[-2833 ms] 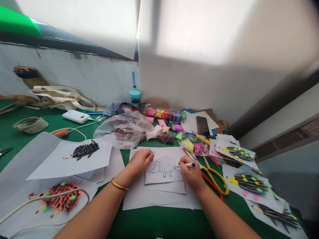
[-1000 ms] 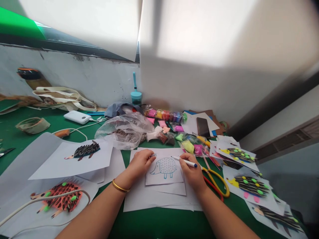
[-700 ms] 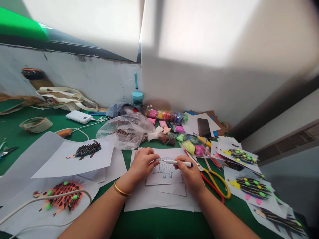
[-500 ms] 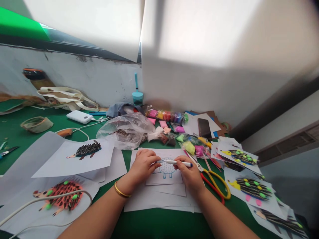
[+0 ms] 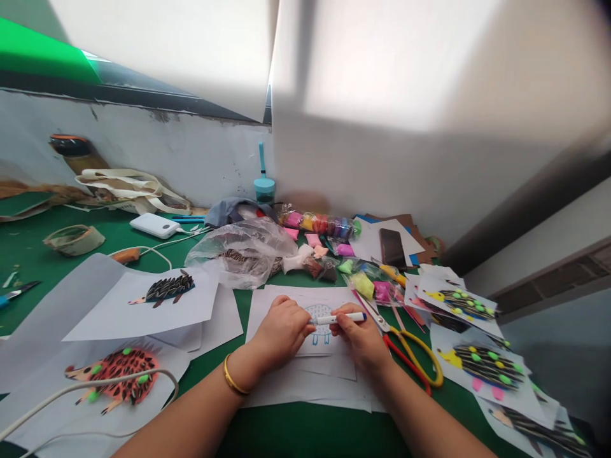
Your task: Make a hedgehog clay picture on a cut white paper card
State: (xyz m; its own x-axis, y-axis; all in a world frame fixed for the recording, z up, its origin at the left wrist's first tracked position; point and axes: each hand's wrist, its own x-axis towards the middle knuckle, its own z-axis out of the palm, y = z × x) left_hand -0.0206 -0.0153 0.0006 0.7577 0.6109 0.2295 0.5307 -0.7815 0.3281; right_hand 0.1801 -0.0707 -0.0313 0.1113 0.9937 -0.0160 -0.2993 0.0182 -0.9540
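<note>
Over a small sheet with a blue hedgehog outline (image 5: 321, 313), both my hands meet on a white marker (image 5: 340, 317) with a blue end. My right hand (image 5: 361, 338) is closed around the marker's barrel and holds it level. My left hand (image 5: 282, 331), a gold bangle on its wrist, is pinched on the marker's cap at the marker's left tip. The sheet lies on a stack of white papers (image 5: 305, 388) on the green table (image 5: 296, 432).
Yellow-and-red scissors (image 5: 414, 357) lie right of my hands. Finished hedgehog pictures (image 5: 482, 362) spread to the right, others (image 5: 165, 287) to the left. Bags of coloured clay (image 5: 319, 222), a clear plastic bag (image 5: 243, 248), a phone (image 5: 391, 245) and a power bank (image 5: 155, 225) sit behind. A white cable (image 5: 95, 385) crosses the near left.
My right hand lifted the marker off the drawing and turned it level. My left hand came over with the cap and now meets the marker's tip.
</note>
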